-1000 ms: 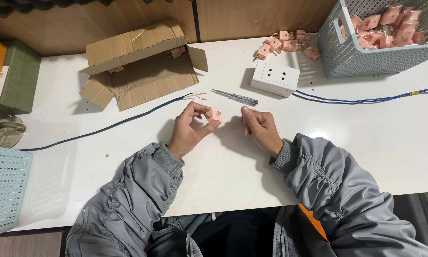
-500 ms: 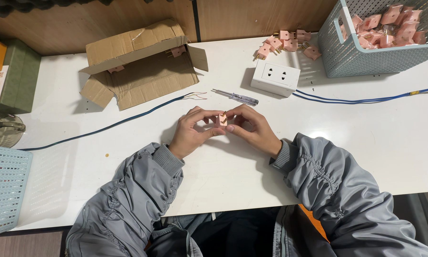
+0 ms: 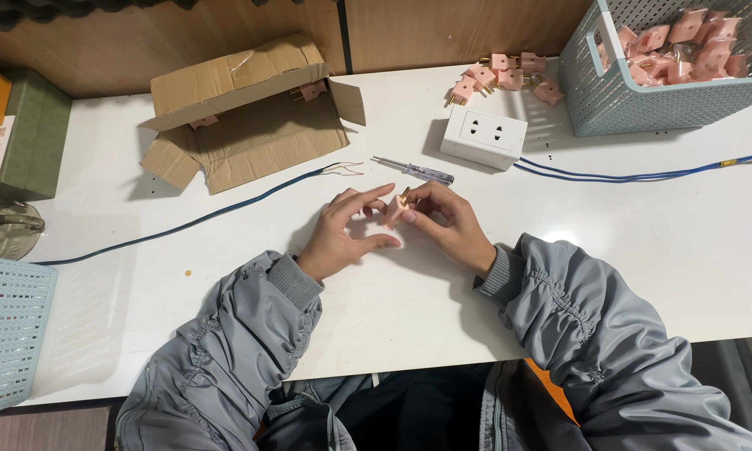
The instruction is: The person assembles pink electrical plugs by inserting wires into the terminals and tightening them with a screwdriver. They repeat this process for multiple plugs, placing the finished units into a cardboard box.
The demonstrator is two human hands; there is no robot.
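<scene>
Sitting between both hands' fingertips — a pink plug (image 3: pixel 395 210).

The plug (image 3: pixel 395 210) is matt pink plastic with brassy metal pins. The bench (image 3: pixel 643 250) is smooth white laminate with a soft sheen. The box (image 3: pixel 242 125) is rough brown cardboard. The socket (image 3: pixel 483 135) is glossy white plastic, the basket (image 3: pixel 643 92) perforated pale-blue plastic. The sleeves (image 3: pixel 226 359) are crinkled grey cloth.
</scene>
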